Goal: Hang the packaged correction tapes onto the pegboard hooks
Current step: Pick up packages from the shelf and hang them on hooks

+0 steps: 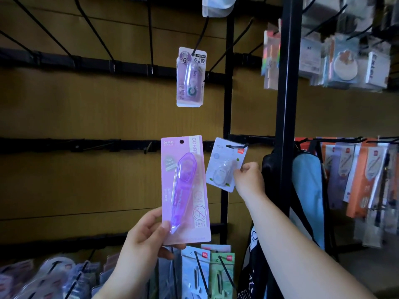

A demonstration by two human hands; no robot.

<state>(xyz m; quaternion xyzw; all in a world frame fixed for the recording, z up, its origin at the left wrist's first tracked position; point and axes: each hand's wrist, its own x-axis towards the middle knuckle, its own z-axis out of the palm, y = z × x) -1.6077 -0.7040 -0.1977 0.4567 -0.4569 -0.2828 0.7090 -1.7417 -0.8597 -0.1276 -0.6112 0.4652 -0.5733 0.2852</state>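
- Pink-backed correction tape pack (185, 190) stood upright in the left hand (144, 238), thumb across its lower front and fingers curled behind the bottom edge. Its hang hole (181, 141) at the top was free, with no hook through it.
- The right hand (248, 180) pinched the right edge of a small white pack (224, 167), which sat tilted at a black hook (237, 146) on the middle rail. The hook's end lay across the pack's slot, though whether the wire had passed fully through could not be told.
- The two hands were well apart, each clamped on its own pack.
- Judged risk: if the right hand let go before the slot was seated along the wire, the small pack would probably slide off and drop toward the packs on the lower hooks (207, 268).
- The tilt itself looked like a hazard — a skewed slot could catch on the wire and bend or tear the thin card.
- The long pink pack, held only at its foot, could flex or swing, so its small hole might miss a hook tip when raised.
- A purple pack (190, 78) already hung higher up against the wood-look panel (86, 104). The black post (287, 104) stood close beside the right forearm — it might be knocked as the arm drew away.
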